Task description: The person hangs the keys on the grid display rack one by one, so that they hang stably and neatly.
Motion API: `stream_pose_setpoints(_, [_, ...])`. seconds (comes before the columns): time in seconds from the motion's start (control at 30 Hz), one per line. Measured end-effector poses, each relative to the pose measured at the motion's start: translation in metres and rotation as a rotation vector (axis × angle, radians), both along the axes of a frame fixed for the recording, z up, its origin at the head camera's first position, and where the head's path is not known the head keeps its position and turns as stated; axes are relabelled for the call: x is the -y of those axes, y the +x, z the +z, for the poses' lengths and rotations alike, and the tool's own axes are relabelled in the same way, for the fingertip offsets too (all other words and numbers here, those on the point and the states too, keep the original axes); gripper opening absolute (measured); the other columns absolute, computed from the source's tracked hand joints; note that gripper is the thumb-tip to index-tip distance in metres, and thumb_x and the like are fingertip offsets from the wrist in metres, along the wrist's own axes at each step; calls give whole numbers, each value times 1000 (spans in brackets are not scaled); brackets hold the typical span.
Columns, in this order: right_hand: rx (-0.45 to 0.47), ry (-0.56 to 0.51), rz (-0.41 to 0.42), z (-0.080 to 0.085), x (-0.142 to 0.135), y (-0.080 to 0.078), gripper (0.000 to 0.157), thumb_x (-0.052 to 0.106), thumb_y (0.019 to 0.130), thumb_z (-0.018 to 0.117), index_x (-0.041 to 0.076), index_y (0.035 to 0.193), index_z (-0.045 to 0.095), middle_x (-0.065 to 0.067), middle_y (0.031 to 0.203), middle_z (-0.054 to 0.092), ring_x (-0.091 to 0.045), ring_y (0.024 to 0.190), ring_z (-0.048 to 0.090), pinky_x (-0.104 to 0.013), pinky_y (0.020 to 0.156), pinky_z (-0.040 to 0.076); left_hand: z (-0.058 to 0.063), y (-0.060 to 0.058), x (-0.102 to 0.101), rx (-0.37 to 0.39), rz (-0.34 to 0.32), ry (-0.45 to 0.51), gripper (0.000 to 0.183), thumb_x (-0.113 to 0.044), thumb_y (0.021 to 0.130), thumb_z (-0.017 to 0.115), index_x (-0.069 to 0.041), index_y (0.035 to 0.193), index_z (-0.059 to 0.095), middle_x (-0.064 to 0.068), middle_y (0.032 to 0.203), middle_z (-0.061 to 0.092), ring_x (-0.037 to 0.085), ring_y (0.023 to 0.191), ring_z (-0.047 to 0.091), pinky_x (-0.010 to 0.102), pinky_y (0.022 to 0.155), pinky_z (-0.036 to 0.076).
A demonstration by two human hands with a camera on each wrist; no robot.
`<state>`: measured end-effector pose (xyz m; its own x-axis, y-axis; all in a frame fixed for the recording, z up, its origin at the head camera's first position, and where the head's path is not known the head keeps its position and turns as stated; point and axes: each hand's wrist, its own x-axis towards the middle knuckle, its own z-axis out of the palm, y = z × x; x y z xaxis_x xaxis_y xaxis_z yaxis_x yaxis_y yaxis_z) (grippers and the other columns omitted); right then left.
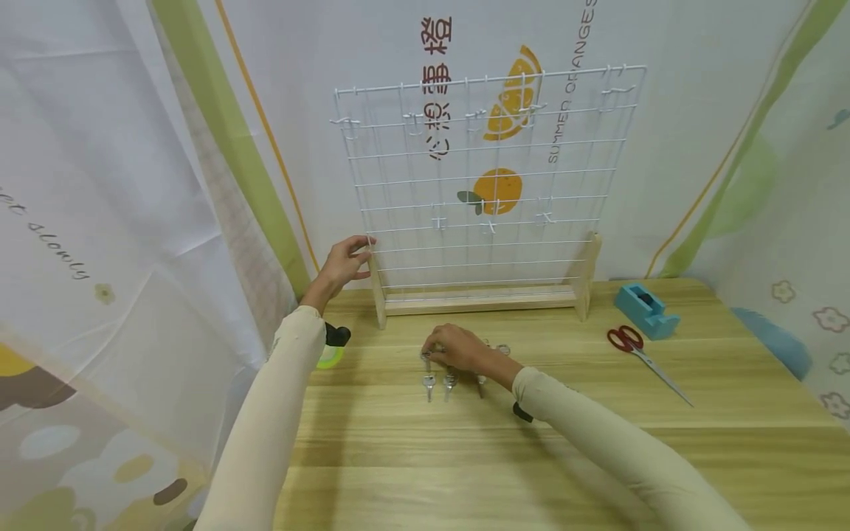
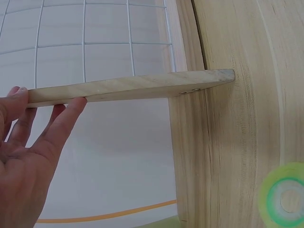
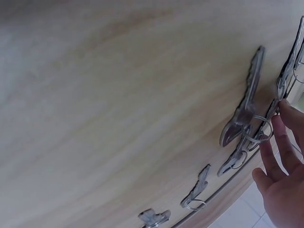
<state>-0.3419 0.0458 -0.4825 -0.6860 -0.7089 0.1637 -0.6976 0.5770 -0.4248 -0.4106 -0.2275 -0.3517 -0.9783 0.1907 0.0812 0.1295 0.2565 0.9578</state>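
A white wire grid rack (image 1: 478,177) stands in a wooden base, with several white hooks on it. My left hand (image 1: 344,262) holds the rack's left wooden post (image 2: 137,86), thumb on one side and fingertips on the other. Several silver keys (image 1: 429,383) with small rings lie on the table in front of the rack. My right hand (image 1: 458,346) reaches down among them. At its fingertips, thumb and index finger pinch the ring end of one key (image 3: 288,61). Nearer the right wrist camera lies another key (image 3: 247,102), its ring beside my fingers.
Red-handled scissors (image 1: 647,361) and a blue tape dispenser (image 1: 644,310) sit on the right of the wooden table (image 1: 425,472). A green tape roll (image 2: 285,202) lies left of the rack, partly behind my left wrist. Printed curtains (image 1: 265,44) hang behind and beside the table.
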Motion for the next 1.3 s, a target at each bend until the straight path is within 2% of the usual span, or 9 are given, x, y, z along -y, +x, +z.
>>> stream_pose_setpoints(0.23, [-34,-4,-14,0,1,0,15,11,101,69,7,112,80,-6,113,77,-22,105,72,-34,91,62,0,0,-1,-1,6,12,42,-1,110,46,6,151,45,17,167,33,39,149,37,57,109,49])
stream_pose_setpoints(0.4, [1,-15,-56,1,3,-1,18,7,103,66,6,117,78,-8,116,77,-23,107,73,-35,91,62,-1,0,-1,-1,15,14,41,1,110,46,6,151,46,18,166,34,40,148,39,57,108,50])
stream_pose_setpoints(0.5, [18,-36,-62,1,5,-2,19,5,103,65,5,118,77,-10,113,77,-23,103,74,-33,88,63,-2,1,-1,0,20,9,41,0,110,45,6,151,46,18,166,33,40,148,39,56,107,51])
stream_pose_setpoints(0.67, [-18,-110,-14,5,5,-3,20,-1,100,66,4,116,76,-10,101,78,-22,92,74,-30,80,63,-2,1,0,-3,18,9,42,-1,111,45,5,152,45,16,167,32,39,147,39,57,109,50])
stream_pose_setpoints(0.93, [-9,-219,32,23,6,-6,17,0,98,70,1,113,76,-12,103,78,-26,95,76,-32,85,64,-1,2,0,-11,5,38,43,0,110,46,6,152,44,16,166,33,40,148,38,58,109,49])
stream_pose_setpoints(1.07, [13,-254,32,35,6,-8,16,0,97,71,-1,113,76,-13,103,78,-27,94,77,-31,85,64,-3,3,-1,-6,4,46,47,1,110,47,2,157,41,18,166,33,40,148,39,58,107,50])
stream_pose_setpoints(1.3, [10,-279,8,68,10,-14,13,2,98,71,1,108,79,-13,103,79,-23,90,77,-25,77,63,-2,3,0,7,7,55,52,-1,110,48,-6,161,38,18,167,32,40,147,40,56,107,51])
